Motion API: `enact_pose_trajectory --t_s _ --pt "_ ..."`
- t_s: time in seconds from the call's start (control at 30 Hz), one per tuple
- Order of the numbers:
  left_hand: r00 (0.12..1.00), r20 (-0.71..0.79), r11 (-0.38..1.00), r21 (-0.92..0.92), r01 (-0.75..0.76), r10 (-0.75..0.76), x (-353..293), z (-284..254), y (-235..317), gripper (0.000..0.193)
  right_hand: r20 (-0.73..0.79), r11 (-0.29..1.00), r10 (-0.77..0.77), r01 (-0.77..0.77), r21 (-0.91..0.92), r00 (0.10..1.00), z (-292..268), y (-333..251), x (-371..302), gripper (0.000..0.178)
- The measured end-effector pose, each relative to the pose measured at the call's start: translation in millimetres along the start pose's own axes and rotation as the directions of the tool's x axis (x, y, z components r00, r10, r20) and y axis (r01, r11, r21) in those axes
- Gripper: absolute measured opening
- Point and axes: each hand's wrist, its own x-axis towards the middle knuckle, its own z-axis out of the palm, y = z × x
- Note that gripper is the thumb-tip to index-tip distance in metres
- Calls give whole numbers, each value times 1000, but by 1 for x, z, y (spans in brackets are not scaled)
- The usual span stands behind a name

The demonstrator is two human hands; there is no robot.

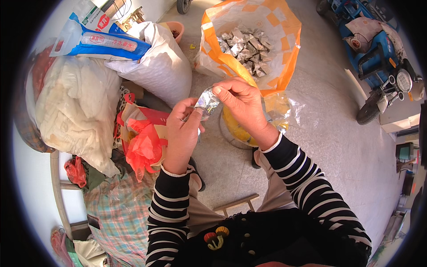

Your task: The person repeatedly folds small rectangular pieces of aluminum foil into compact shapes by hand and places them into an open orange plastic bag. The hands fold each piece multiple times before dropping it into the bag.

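A shiny silver foil piece (208,102) stretches between my two hands in the middle of the view. The fingers and thumb of my left hand (183,131) pinch its lower left end. At its upper right end, my right hand (242,103) grips the edge between thumb and fingers. Just beyond the hands stands a large open bag (291,49), orange and white. Several folded silver foil pieces (247,46) lie heaped inside it. Under my right wrist is something yellow with clear plastic (235,127) on a round stand, partly hidden by my hand.
On the left are a full white sack (167,62), a blue and white package (102,42), a bulky clear plastic bag (78,107) and a red plastic bag (144,144). Plaid cloth (118,204) lies lower left. A blue three-wheeled vehicle (378,53) stands at the right.
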Motion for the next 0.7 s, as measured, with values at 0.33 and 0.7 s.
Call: enact_pose_trajectory --t_s 0.33,0.7 --pt "999 -17 999 17 -29 29 1 -6 1 24 80 1000 5 -3 -27 997 -3 1 2 16" --pt "999 46 967 -254 -11 23 -2 -10 9 32 70 902 389 -396 174 918 -78 -29 43 23"
